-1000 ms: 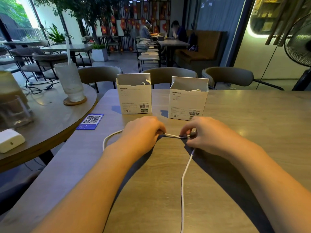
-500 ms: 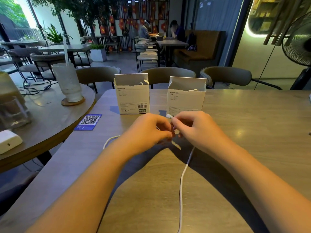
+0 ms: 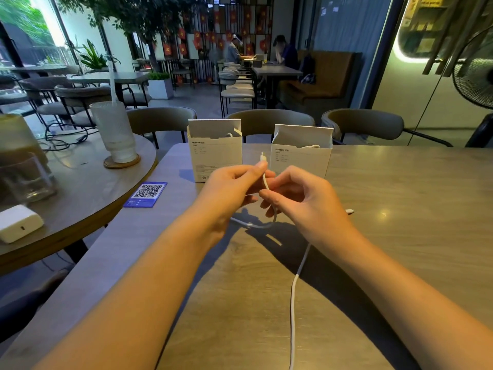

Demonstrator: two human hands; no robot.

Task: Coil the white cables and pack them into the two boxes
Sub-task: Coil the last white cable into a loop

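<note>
A thin white cable (image 3: pixel 293 295) runs from the near table edge up to my hands. My left hand (image 3: pixel 234 190) pinches it just below its plug, which points upward at its fingertips. My right hand (image 3: pixel 304 201) grips the same cable a little lower, and a short loop hangs between the two hands above the table. Two open white boxes stand upright behind my hands, the left box (image 3: pixel 216 153) and the right box (image 3: pixel 302 153), each with a bit of white cable showing at its top. Another plug end (image 3: pixel 350 210) lies on the table to the right.
A blue QR card (image 3: pixel 146 194) lies on the wooden table (image 3: pixel 400 249) at the left. A round table (image 3: pixel 80 188) adjoins on the left, with a ribbed cup on a coaster (image 3: pixel 115 132), a glass and a white charger (image 3: pixel 18 222). Chairs stand behind the boxes.
Both hands have lifted off the table and come together. The cable end, flat on the table before, now stands upright in my left fingers, with a loop formed below.
</note>
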